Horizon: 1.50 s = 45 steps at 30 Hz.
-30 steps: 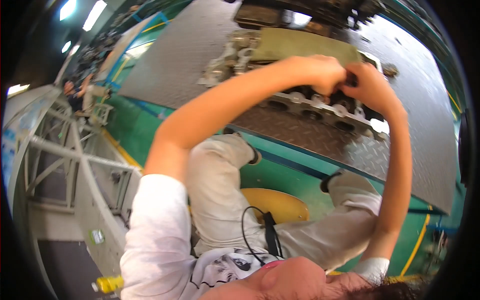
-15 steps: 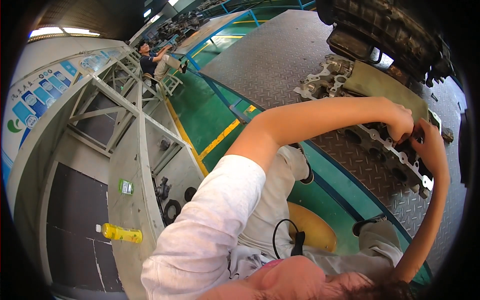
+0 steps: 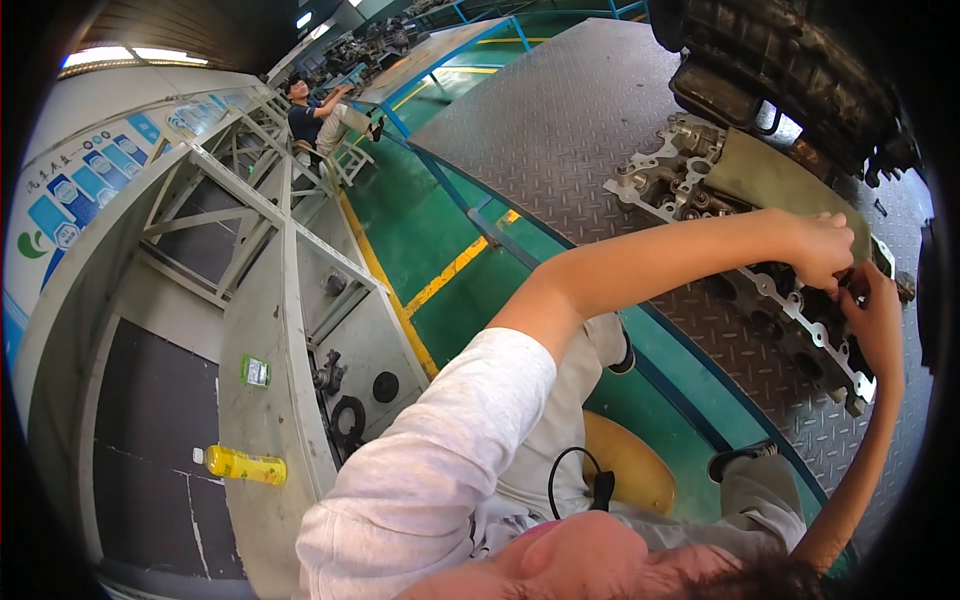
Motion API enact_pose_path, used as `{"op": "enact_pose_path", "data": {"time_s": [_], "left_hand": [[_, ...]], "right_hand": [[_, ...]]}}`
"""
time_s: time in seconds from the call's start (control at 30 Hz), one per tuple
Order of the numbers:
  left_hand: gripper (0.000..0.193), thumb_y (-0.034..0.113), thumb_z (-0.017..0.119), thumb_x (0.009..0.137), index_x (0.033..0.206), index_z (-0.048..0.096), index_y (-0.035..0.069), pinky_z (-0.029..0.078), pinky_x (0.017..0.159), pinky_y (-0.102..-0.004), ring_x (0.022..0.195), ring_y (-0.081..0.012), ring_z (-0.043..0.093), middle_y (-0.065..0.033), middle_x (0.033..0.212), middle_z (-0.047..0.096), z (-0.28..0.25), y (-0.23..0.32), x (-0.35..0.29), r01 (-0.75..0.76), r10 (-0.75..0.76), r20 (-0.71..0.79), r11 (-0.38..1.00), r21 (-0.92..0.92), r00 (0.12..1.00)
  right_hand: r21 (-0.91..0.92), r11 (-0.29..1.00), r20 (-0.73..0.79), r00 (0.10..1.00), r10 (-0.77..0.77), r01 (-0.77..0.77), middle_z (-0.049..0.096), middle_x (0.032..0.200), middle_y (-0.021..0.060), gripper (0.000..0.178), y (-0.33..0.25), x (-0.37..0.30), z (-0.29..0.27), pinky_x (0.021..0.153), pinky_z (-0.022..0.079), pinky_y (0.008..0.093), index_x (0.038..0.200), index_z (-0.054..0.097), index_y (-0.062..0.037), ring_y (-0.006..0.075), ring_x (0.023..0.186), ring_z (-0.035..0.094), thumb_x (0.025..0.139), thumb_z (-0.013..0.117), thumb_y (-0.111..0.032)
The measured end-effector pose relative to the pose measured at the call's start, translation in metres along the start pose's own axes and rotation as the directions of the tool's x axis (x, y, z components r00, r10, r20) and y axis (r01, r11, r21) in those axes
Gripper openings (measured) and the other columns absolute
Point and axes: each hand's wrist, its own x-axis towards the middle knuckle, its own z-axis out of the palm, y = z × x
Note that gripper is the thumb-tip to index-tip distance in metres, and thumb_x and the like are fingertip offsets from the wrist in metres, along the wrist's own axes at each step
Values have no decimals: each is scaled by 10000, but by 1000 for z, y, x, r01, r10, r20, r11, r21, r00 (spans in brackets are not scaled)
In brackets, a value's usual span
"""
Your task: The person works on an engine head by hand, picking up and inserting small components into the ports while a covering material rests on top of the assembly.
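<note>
A person in a pale short-sleeved shirt (image 3: 430, 430) is sitting astride a yellow stool (image 3: 635, 465) at a steel-plate bench (image 3: 530, 120), a black cord (image 3: 553, 480) looping over the lap and both bare arms reaching across the blue-railed near edge. Just inside that edge, well along from the bench's near left corner, a metal cylinder head (image 3: 768, 287) is lying at a slant, its pale flange facing the sitter.

Over the right half of the casting, the right hand (image 3: 875, 320) and the left hand (image 3: 825, 250) are meeting almost tip to tip. The right thumb and forefinger are curving nearly together in a pinch; the left fingers are bending downward in a loose bunch, barely parted. Whether anything small is sitting between them, one cannot tell, as the knuckles are covering the spot.

Such close fingerwork is probably calling for a light touch, with one hand steadying while the other is doing the fine turning or pressing, and with the left wrist riding high enough to be leaving a sightline. An olive-green sheet (image 3: 790, 185) is lying along the casting's far side, close to the left hand, and is likely needing to be kept from dragging.

Farther across the bench, a dark engine assembly (image 3: 790, 90) is looming; beyond the left corner, a co-worker (image 3: 325, 120) is sitting beside another bench (image 3: 440, 60).
</note>
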Motion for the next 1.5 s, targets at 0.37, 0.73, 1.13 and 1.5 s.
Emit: {"op": "enact_pose_path", "data": {"time_s": [0.37,0.73,1.13,1.5], "left_hand": [[327,374,733,760,865,716,65,420,864,-398,1013,-293,511,-119,949,608,-1,11,-41,19,15,-348,996,93,937],[385,370,760,720,836,673,14,430,855,-399,979,-296,528,-131,908,614,0,15,-53,144,-149,-452,988,-47,879],[294,293,696,812,861,634,9,451,809,-424,924,-334,529,-144,882,576,-13,17,-68,83,-149,-477,984,-156,866],[231,242,684,839,914,632,30,434,726,-339,824,-233,514,-72,792,550,-28,28,-72,186,-286,-362,940,-287,887]], "right_hand": [[-94,996,23,1000,14,-11,595,813,163,162,-16,-7,7,675,443,366,940,538,40,286,708,554,797,611,22],[-227,972,-64,997,48,-62,626,902,174,226,-30,-15,8,735,465,395,1033,548,0,356,836,611,825,631,-33],[-451,889,-132,991,28,-85,584,890,111,273,-54,-14,-8,691,493,432,843,614,-20,331,818,609,815,698,-278],[-369,923,-181,982,46,-111,605,865,84,286,-27,-41,-15,689,505,400,857,626,-30,303,796,618,847,680,-310]]}}
